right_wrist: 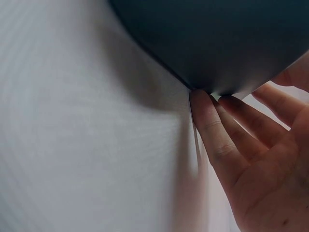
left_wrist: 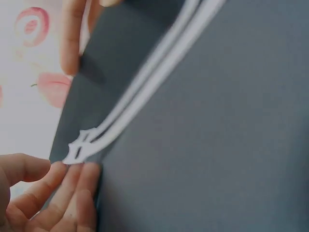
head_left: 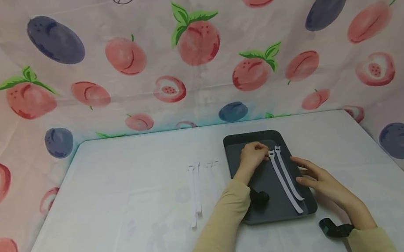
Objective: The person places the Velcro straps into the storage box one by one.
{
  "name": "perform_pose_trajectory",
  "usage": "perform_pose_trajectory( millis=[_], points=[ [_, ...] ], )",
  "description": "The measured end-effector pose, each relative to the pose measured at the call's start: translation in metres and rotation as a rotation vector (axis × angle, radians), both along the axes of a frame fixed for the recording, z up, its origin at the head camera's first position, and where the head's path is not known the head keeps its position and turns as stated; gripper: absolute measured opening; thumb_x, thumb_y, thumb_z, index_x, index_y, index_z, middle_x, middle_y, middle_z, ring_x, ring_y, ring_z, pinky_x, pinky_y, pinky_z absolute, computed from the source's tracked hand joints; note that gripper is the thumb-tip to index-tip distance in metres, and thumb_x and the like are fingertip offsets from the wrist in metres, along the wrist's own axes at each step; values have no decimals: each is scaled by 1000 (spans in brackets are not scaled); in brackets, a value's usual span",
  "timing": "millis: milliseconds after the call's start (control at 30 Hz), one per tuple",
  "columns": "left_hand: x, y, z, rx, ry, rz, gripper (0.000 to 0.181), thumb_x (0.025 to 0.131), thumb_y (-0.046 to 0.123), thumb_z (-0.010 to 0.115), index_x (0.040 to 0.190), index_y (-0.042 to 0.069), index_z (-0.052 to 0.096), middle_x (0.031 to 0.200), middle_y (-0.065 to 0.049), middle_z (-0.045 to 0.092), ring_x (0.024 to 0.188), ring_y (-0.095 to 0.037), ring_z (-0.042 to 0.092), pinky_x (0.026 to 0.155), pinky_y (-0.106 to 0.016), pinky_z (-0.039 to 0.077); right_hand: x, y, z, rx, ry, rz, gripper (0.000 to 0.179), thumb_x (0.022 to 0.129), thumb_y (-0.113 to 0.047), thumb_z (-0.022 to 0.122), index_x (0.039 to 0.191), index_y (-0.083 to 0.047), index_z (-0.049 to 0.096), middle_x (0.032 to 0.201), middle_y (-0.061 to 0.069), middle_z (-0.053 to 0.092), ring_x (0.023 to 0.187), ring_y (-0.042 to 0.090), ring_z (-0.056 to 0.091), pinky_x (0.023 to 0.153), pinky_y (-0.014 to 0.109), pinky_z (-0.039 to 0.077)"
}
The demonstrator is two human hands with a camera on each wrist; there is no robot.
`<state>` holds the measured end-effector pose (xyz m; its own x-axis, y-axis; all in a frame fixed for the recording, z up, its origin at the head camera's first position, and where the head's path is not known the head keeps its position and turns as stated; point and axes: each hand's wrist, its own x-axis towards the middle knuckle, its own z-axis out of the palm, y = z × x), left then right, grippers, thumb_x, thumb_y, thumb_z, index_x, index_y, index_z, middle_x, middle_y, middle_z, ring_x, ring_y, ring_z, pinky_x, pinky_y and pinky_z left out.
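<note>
Two white slotted cable-tie straps [head_left: 286, 185] lie side by side, lengthwise, in the dark grey tray [head_left: 272, 208]. My left hand [head_left: 252, 157] reaches over the tray at their slotted ends. In the left wrist view the fingertips of the left hand [left_wrist: 58, 200] touch the slotted end of the nearer strap [left_wrist: 145, 101], while the thumb stands apart from it. My right hand [head_left: 328, 185] is at the tray's right side. The right wrist view shows extended fingers of the right hand [right_wrist: 256, 145] touching the tray's edge [right_wrist: 164, 63].
Several more white straps [head_left: 195, 189] lie on the white tabletop [head_left: 123, 228] left of the tray, some hard to make out against it. A fruit-printed cloth [head_left: 159, 62] hangs behind the table and along its sides.
</note>
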<state>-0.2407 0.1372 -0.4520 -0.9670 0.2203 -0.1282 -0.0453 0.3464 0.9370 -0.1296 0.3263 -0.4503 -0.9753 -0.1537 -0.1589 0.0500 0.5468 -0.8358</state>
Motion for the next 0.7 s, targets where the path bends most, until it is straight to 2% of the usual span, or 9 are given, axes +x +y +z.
perform_pose_trajectory(
  millis=[200, 367, 700],
  points=[
    [6, -6, 6, 75, -33, 0, 20, 92, 17, 59, 105, 7, 72, 101, -8, 73, 85, -23, 73, 62, -18, 47, 0, 0, 0, -7, 6, 11, 67, 97, -29, 56, 154, -16, 22, 155, 26, 23, 136, 53, 31, 101, 73, 28],
    [12, -10, 9, 130, -66, 11, 22, 94, 19, 58, 109, 8, 71, 108, -7, 72, 90, -22, 72, 67, -22, 51, 0, 1, -2, 4, 12, 12, 66, 97, -30, 56, 153, -18, 23, 156, 26, 23, 137, 53, 29, 101, 73, 27],
    [21, -22, 12, 190, -79, 11, 22, 92, 20, 62, 109, 9, 71, 106, -6, 73, 85, -15, 72, 73, -26, 54, 1, 2, -2, 1, 41, 28, 65, 98, -28, 55, 153, -16, 24, 154, 27, 27, 135, 52, 33, 101, 70, 31]
  ],
)
